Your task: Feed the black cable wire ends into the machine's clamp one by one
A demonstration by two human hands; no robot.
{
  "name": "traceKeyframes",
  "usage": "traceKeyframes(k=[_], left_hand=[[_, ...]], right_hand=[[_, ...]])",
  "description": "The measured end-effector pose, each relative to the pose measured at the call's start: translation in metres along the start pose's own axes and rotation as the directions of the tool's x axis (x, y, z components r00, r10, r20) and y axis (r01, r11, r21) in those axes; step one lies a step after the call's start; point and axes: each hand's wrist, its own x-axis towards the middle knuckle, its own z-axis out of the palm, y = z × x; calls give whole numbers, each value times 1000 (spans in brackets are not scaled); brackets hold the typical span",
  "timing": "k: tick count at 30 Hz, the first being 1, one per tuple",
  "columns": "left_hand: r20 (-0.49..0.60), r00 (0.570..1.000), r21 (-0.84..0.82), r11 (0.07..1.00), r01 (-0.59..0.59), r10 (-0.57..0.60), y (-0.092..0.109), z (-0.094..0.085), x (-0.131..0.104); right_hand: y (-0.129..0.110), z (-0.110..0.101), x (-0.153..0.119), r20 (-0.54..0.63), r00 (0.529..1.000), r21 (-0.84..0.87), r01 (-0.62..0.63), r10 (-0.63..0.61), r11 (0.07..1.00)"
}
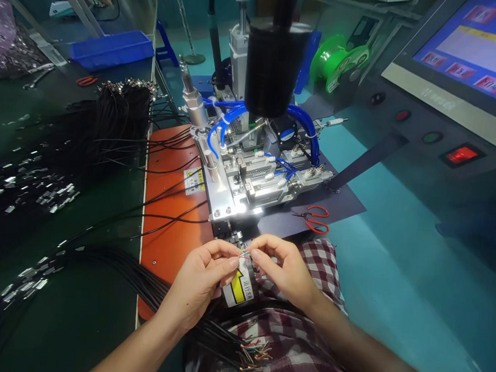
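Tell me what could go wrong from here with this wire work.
The coloured wires between the left hand and right hand are thin and close together, so they might slip or get mixed up. The black cables lying across the checkered cloth may slide. The red-handled snips, near the edge of the dark plate, could get knocked off.

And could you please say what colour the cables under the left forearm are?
The cables have black sheaths, clearest in the head view.

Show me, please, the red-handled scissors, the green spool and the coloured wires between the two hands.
Red-handled scissors (308, 214): head view, where blades meet handles.
Green spool (332, 60): head view, its green body.
Coloured wires (244, 255): head view, their exposed stretch.
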Motion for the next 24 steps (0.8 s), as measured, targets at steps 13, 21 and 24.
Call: traceKeyframes(k=[13, 21, 24], left_hand=[[-28, 998, 112, 992, -61, 64, -4, 0, 1], [-69, 996, 117, 992, -46, 55, -1, 1, 1], [-51, 997, 165, 985, -41, 50, 0, 1, 1]], right_hand=[[-11, 1, 12, 35, 999, -78, 33, -30, 996], [-8, 1, 8, 17, 1000, -98, 15, -13, 995], [-9, 1, 8, 15, 1000, -89, 16, -15, 996]])
